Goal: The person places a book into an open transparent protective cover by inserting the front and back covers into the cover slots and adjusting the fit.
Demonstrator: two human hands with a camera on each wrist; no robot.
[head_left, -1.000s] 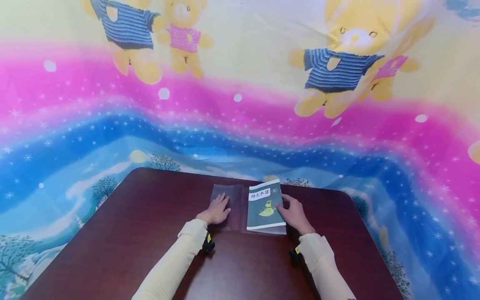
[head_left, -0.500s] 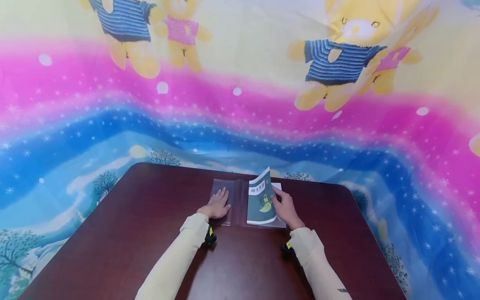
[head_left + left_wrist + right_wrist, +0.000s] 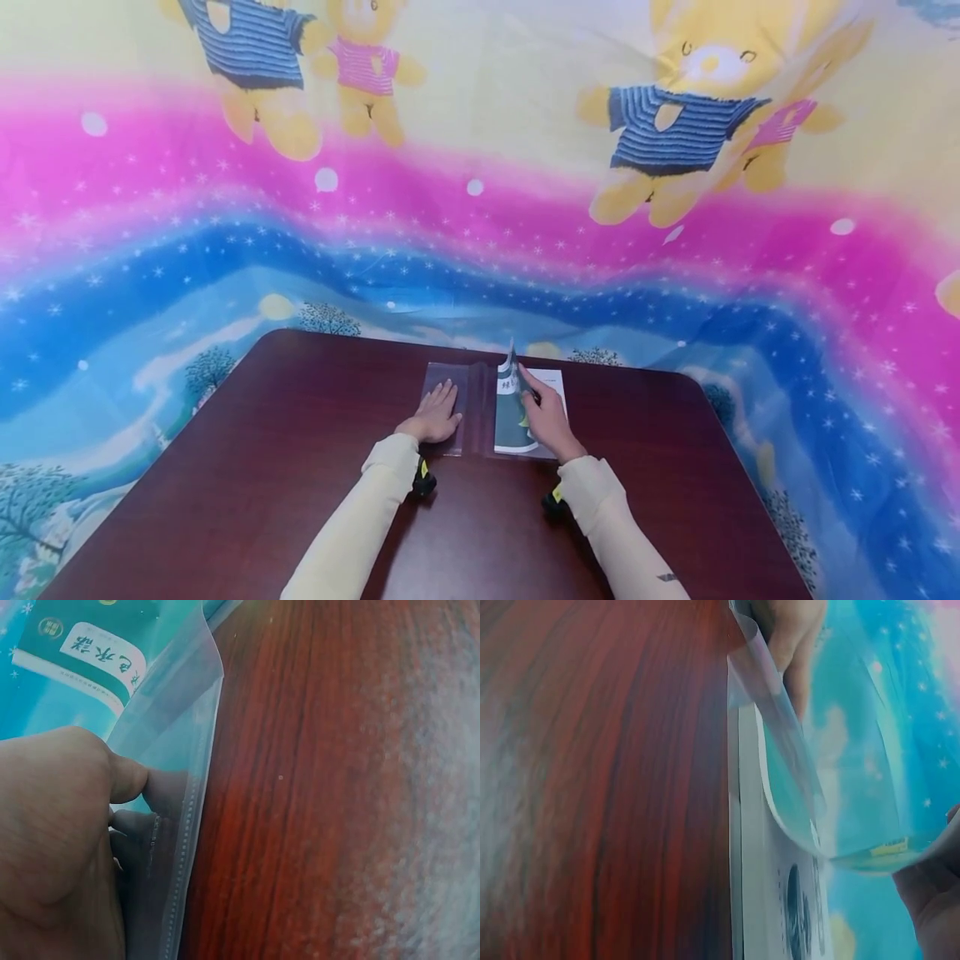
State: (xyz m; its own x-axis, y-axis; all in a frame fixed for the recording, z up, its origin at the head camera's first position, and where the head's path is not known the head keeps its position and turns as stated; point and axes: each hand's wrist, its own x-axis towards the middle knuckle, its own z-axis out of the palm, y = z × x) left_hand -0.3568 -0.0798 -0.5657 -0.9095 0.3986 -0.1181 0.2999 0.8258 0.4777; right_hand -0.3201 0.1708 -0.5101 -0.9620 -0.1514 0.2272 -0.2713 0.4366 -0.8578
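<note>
Dark wood counter [image 3: 225,467]: left grip [image 3: 433,413] spread flat, apparently steadying the clear jacket [image 3: 477,410]; right grip [image 3: 551,421] pinches the green booklet cover [image 3: 512,423], holding it raised.

Green book [image 3: 512,423] here, front cover [image 3: 511,365] bent upright off a white page [image 3: 553,377], lying on the right half of an opened clear jacket [image 3: 477,410].

Booklet [image 3: 512,423], head view: cover title [image 3: 508,385] part. hidden by curl, pg. print [image 3: 550,381] seemingly illegible. R hand [image 3: 936,909], R-wrist view: cropped at edge.
</note>
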